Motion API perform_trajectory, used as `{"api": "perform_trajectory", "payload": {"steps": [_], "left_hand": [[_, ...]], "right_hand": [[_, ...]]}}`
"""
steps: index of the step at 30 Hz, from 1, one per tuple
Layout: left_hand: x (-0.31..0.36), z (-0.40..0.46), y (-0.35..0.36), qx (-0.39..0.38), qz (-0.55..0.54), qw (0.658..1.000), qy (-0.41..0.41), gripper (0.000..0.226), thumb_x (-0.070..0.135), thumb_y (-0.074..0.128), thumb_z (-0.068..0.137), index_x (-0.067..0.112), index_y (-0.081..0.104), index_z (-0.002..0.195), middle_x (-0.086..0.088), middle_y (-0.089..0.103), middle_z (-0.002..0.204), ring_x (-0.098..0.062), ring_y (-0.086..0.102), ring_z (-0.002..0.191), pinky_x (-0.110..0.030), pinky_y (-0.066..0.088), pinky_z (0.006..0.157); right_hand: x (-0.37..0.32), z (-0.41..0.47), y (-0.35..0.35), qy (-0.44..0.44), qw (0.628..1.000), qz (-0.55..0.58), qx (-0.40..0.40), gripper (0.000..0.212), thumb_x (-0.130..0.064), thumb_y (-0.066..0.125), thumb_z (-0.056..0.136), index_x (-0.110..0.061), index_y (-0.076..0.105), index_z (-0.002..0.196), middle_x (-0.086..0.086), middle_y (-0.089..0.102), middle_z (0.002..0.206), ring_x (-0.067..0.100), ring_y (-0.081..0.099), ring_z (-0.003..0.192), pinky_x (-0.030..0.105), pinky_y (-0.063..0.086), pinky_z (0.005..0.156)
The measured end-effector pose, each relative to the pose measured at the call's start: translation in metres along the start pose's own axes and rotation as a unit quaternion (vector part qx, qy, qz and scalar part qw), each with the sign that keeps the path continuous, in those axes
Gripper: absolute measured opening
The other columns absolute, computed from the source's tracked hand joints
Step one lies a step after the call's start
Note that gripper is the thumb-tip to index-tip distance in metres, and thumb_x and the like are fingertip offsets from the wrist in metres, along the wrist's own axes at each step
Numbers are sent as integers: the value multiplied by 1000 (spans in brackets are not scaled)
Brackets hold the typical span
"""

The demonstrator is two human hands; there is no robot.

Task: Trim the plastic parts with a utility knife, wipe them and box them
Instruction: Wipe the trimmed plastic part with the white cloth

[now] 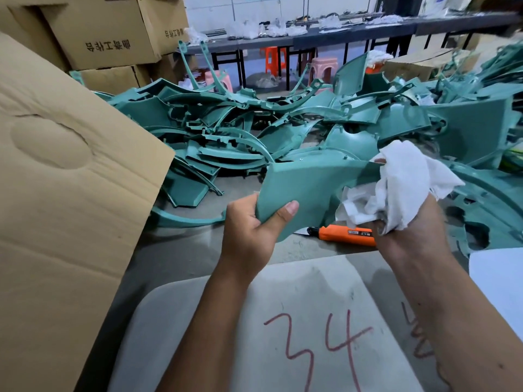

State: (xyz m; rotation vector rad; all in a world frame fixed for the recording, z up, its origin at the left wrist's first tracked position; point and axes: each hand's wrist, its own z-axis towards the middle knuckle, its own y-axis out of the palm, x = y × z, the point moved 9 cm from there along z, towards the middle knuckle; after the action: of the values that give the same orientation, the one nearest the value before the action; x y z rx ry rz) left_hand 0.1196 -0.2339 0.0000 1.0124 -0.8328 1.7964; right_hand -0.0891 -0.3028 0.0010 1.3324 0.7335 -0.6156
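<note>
My left hand (252,230) grips the lower left corner of a flat teal plastic panel (308,190), thumb on its face. My right hand (407,230) is closed around a crumpled white cloth (402,182) that presses against the panel's right edge. An orange utility knife (345,234) lies on the table just below the panel, between my two hands; its blade end points left.
A big heap of teal plastic parts (254,137) covers the table beyond my hands. An open cardboard box flap (65,179) rises at the left. A grey mat marked "34" (311,321) lies under my forearms. Stacked cartons (107,38) stand at the back left.
</note>
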Motion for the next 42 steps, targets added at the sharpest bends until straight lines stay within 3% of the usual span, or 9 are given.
{"api": "perform_trajectory", "payload": {"steps": [3, 7, 11, 14, 20, 24, 35, 40, 42], "left_hand": [[-7, -1, -8, 14, -28, 999, -22, 22, 25, 73, 88, 3, 74, 93, -19, 74, 88, -32, 72, 81, -56, 60, 70], [-16, 0, -28, 37, -71, 995, -52, 19, 21, 73, 87, 12, 77, 103, -4, 79, 96, -23, 76, 89, -35, 62, 70], [-24, 1, -38, 93, -103, 987, -79, 12, 20, 75, 84, 18, 80, 96, -4, 79, 95, -24, 76, 87, -37, 61, 66], [-29, 1, -61, 200, -188, 956, -102, 18, 11, 74, 87, 27, 82, 86, 1, 80, 92, -17, 76, 80, -29, 59, 63], [-28, 1, -31, 75, -132, 982, -116, 6, 14, 76, 80, 17, 79, 85, -2, 79, 86, -15, 74, 74, -29, 58, 60], [-23, -6, 11, -28, -97, 988, -116, 23, 22, 75, 81, 7, 76, 98, -13, 78, 97, -26, 73, 84, -52, 62, 79], [-18, -5, 1, 25, -169, 979, -106, 18, 17, 73, 85, 14, 79, 102, -11, 78, 100, -24, 73, 90, -52, 62, 82], [-23, -9, 9, 33, -254, 955, -150, 17, 14, 72, 84, 16, 80, 98, -10, 78, 97, -23, 74, 82, -34, 59, 66], [-25, -12, 20, 25, -277, 945, -169, 18, 15, 72, 82, 14, 80, 99, -11, 78, 99, -25, 74, 84, -34, 58, 66]], "right_hand": [[-8, 1, -6, -18, 997, 62, 34, 57, 3, 25, 101, -18, 51, 55, -3, 43, 44, 11, 43, 38, 16, 40, 46], [-8, 9, -39, -32, 987, 81, 138, 29, -2, 36, 105, -20, 43, 84, 3, 41, 71, 17, 43, 62, 31, 33, 60], [-27, -3, -27, -200, 944, -231, 123, 29, -19, 70, 100, -10, 55, 78, 13, 48, 66, 21, 49, 62, 34, 45, 54], [-17, -10, -9, -230, 935, -263, 60, 51, -33, 68, 102, -8, 49, 62, 9, 47, 50, 22, 51, 47, 38, 51, 45], [14, -2, 7, -149, 955, -257, -9, 30, -39, 63, 103, -21, 70, 81, 2, 69, 73, 14, 68, 73, 28, 55, 64], [12, -8, 1, -178, 939, -294, 8, 36, -26, 70, 99, -12, 59, 68, -3, 56, 64, 10, 53, 62, 28, 44, 55], [9, -13, 19, -214, 926, -309, -43, 39, -11, 63, 99, 0, 54, 63, 6, 54, 54, 13, 54, 54, 28, 44, 49], [6, -12, 15, -214, 918, -331, -27, 39, -1, 62, 102, -1, 54, 63, 20, 63, 66, 40, 60, 64, 57, 54, 60], [-1, -18, 10, -235, 928, -286, 40, 41, -8, 67, 101, -16, 57, 62, 2, 63, 59, 19, 61, 57, 36, 55, 56]]}}
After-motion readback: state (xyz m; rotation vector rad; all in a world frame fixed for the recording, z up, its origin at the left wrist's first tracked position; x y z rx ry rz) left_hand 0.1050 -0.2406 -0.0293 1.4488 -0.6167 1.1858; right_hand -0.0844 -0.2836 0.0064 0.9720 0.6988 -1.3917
